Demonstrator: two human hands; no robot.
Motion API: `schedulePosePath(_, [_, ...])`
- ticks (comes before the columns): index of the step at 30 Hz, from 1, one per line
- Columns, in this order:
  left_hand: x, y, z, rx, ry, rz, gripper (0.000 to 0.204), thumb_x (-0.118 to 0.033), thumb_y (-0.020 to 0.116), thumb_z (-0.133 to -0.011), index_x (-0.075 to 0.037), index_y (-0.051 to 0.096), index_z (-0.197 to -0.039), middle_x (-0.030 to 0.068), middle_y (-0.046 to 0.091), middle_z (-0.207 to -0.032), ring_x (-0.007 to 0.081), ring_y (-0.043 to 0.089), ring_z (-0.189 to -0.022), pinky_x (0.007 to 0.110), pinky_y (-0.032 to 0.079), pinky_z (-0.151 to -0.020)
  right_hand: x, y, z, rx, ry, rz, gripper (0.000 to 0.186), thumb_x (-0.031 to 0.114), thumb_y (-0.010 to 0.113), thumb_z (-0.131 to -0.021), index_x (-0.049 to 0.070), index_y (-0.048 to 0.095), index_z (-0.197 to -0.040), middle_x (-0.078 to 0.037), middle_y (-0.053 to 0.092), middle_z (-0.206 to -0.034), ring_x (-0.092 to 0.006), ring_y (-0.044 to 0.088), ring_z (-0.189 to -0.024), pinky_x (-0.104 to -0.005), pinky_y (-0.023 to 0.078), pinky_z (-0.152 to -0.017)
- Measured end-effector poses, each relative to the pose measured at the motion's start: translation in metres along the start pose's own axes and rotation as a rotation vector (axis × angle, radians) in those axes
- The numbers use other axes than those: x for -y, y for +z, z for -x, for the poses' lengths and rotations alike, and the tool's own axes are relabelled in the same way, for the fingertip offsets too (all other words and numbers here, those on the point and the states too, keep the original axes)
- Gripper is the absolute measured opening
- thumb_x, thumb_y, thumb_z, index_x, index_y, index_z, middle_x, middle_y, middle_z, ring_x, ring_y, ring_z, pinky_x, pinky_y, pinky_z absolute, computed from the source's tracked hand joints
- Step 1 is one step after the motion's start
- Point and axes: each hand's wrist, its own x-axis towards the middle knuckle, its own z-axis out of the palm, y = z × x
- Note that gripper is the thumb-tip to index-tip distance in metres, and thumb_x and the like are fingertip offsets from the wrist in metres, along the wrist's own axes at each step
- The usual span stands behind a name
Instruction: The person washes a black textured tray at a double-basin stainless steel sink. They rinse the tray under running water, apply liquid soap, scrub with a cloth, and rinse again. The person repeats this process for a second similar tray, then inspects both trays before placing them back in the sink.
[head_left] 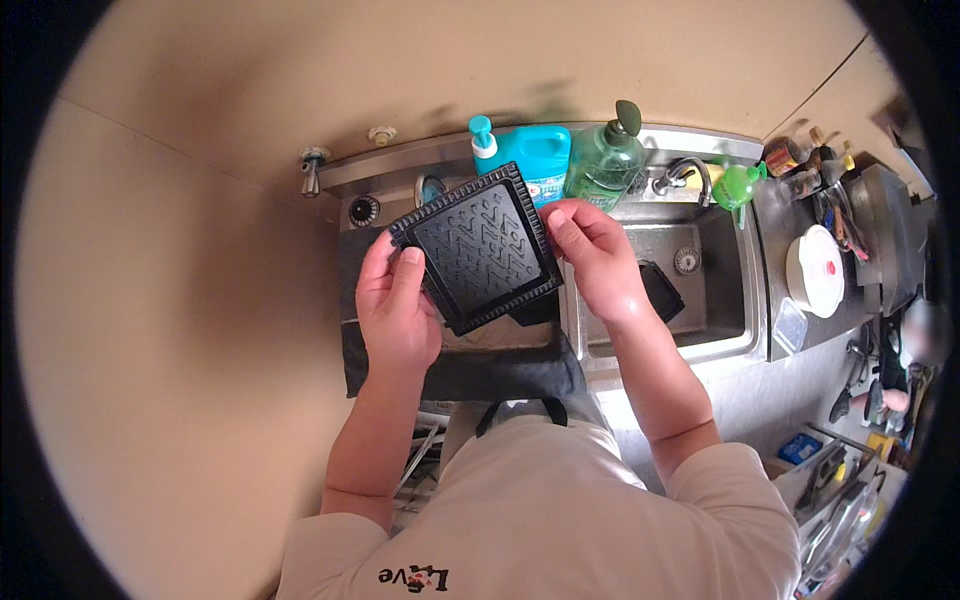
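Note:
Between my two hands, a square black plastic tray point(478, 245) with a ridged rim and a raised pattern is held tilted above the left sink basin. My left hand point(397, 300) grips its left edge, thumb over the rim. At the opposite edge, my right hand point(598, 262) pinches the tray between thumb and fingers. Another black tray-like piece point(661, 291) lies in the right sink basin point(714, 322), partly hidden behind my right forearm. The tray covers much of the left basin.
Behind the sink stand a teal jug with a pump point(540, 150), a green pump bottle point(607, 165) and a curved faucet point(697, 172). A small green bottle point(738, 186) is beside the faucet. Farther right sits a white lidded pot point(815, 272). Dark cloth point(470, 373) drapes over the front edge.

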Motion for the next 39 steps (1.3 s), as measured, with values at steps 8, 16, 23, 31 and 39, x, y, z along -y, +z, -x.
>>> schedulePosePath(8, [-0.007, 0.003, 0.005, 0.028, 0.023, 0.002, 0.03, -0.001, 0.048, -0.093, 0.004, 0.048, -0.123, 0.0116, 0.063, -0.109, 0.0162, 0.061, -0.096, 0.03, 0.049, -0.087, 0.004, 0.008, 0.003, 0.002, -0.054, -0.05, 0.014, 0.016, 0.057, -0.095, 0.003, 0.061, -0.096, 0.006, 0.053, -0.076, -0.0029, 0.044, -0.069, -0.0193, 0.036, -0.061])
schedulePosePath(16, [-0.01, 0.0, 0.008, 0.001, 0.022, 0.018, 0.029, -0.001, 0.049, -0.093, 0.004, 0.05, -0.122, 0.0113, 0.063, -0.109, 0.0152, 0.061, -0.096, 0.029, 0.049, -0.087, 0.006, 0.015, 0.004, 0.013, -0.059, -0.058, 0.013, 0.015, 0.057, -0.095, 0.003, 0.06, -0.097, 0.006, 0.053, -0.077, -0.0027, 0.044, -0.071, -0.0189, 0.036, -0.063])
schedulePosePath(23, [-0.009, -0.006, 0.01, -0.007, 0.034, 0.021, 0.029, -0.001, 0.049, -0.093, 0.004, 0.049, -0.122, 0.0108, 0.062, -0.108, 0.0147, 0.06, -0.096, 0.029, 0.049, -0.086, 0.005, 0.015, 0.006, 0.027, -0.058, -0.009, 0.015, 0.016, 0.056, -0.095, 0.002, 0.06, -0.098, 0.006, 0.054, -0.079, -0.0028, 0.045, -0.072, -0.0187, 0.037, -0.065])
schedulePosePath(31, [-0.016, -0.005, 0.009, -0.044, 0.07, 0.107, 0.028, -0.006, 0.045, -0.097, 0.002, 0.048, -0.123, 0.0108, 0.059, -0.115, 0.0168, 0.06, -0.099, 0.03, 0.049, -0.088, -0.005, 0.0, 0.01, 0.15, 0.087, -0.007, 0.022, 0.022, 0.051, -0.098, 0.002, 0.06, -0.102, -0.001, 0.061, -0.083, -0.008, 0.056, -0.071, -0.0232, 0.045, -0.063])
schedulePosePath(39, [-0.015, -0.011, 0.006, -0.112, 0.134, 0.128, 0.026, -0.008, 0.044, -0.097, 0.0, 0.049, -0.122, 0.0084, 0.06, -0.113, 0.0135, 0.06, -0.098, 0.026, 0.05, -0.082, -0.006, -0.005, 0.02, 0.227, 0.116, -0.028, 0.021, 0.02, 0.047, -0.099, 0.002, 0.059, -0.103, -0.004, 0.063, -0.087, -0.0125, 0.059, -0.072, -0.0259, 0.047, -0.065])
